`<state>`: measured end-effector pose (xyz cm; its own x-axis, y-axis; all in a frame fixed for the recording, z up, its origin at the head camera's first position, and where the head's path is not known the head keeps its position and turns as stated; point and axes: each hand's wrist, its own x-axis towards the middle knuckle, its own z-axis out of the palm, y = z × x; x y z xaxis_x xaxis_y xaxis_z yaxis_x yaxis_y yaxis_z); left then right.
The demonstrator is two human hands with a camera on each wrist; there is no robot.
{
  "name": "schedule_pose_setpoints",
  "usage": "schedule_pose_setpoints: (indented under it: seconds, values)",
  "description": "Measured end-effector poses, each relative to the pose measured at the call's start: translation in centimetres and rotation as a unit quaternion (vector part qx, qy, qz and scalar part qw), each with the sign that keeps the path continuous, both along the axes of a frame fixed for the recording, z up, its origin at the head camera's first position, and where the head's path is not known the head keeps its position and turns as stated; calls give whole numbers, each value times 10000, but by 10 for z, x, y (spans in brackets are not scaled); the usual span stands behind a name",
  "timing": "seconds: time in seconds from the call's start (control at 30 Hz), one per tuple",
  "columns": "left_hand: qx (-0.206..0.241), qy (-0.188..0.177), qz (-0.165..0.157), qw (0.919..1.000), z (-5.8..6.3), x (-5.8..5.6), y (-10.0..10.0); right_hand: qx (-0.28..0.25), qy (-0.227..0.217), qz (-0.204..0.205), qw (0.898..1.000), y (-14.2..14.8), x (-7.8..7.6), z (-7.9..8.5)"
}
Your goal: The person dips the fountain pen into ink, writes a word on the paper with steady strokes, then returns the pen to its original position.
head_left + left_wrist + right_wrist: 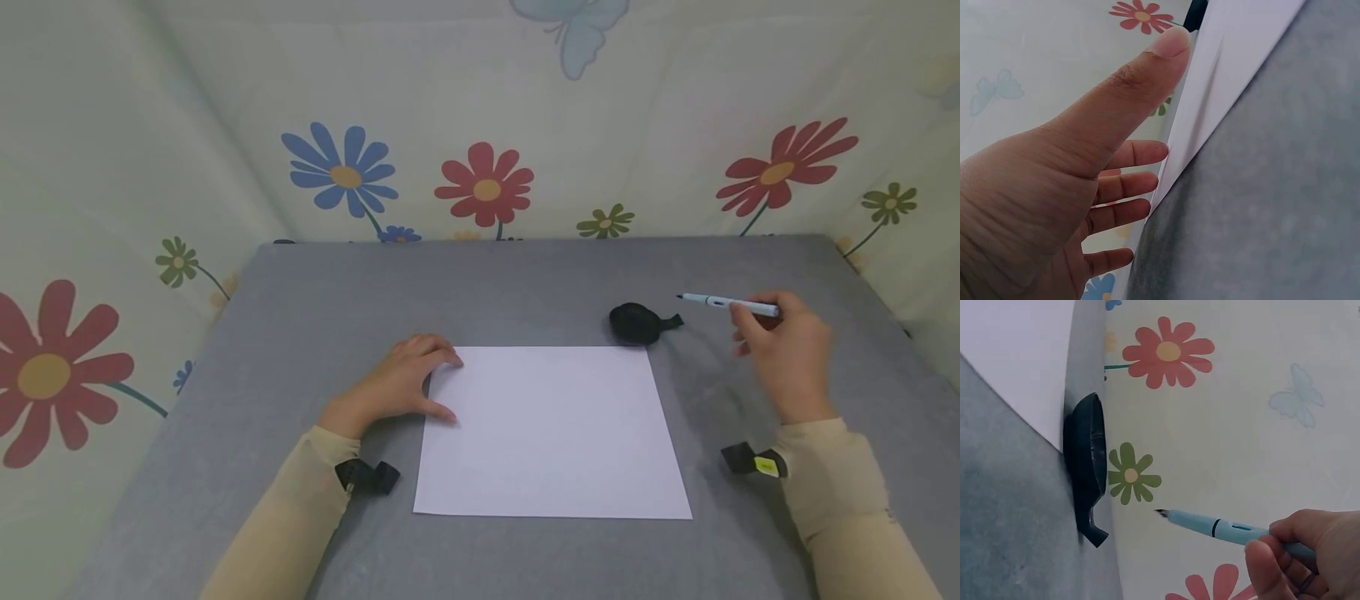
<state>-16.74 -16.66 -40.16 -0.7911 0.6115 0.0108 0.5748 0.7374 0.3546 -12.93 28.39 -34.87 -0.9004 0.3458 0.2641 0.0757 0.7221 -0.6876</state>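
A white sheet of paper (551,433) lies on the grey table. At its upper left edge is my left hand (405,379), thumb and fingers spread apart, fingertips over or at the margin; the left wrist view shows the fingers (1125,184) fairly straight and gripping nothing. My right hand (791,350) holds a light blue fountain pen (708,300) above the table, right of the paper. In the right wrist view the pen's dark nib (1161,512) is uncovered and points away from the hand, touching nothing. Whether my left fingertips press the sheet, I cannot tell.
A black, rounded, rubbery-looking pouch with a narrow neck (636,323) lies by the paper's upper right corner. Grey table surface (450,283) stretches around the sheet. Behind and to the left hangs a flower-printed curtain (645,142).
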Motion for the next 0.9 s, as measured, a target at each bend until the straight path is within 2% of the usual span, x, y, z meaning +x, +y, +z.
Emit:
schedule_pose_setpoints:
  seconds: [0.13, 0.33, 0.5, 0.63, 0.73, 0.9]
  values:
    - [-4, -17, 5, 10000, 1, 0, 0, -431, 277, -92, 9986, -1, -3, 3]
    - [-3, -102, 36, 9999, 1, 1, -1, -1302, 735, -22, 9888, -4, -6, 7]
    - [4, -111, 49, 9999, -1, 1, -2, -1646, 881, 102, 9824, -5, -8, 9]
    - [-4, -86, 36, 10000, -2, 0, -2, -1929, 1007, 372, 9753, -4, -11, 9]
    - [-16, -101, 29, 9999, -1, 0, -2, -2268, 1108, 658, 9654, -3, -14, 7]
    - [-21, -74, -8, 10000, -1, 0, -2, -2929, 1164, 1124, 9424, -2, -18, 5]
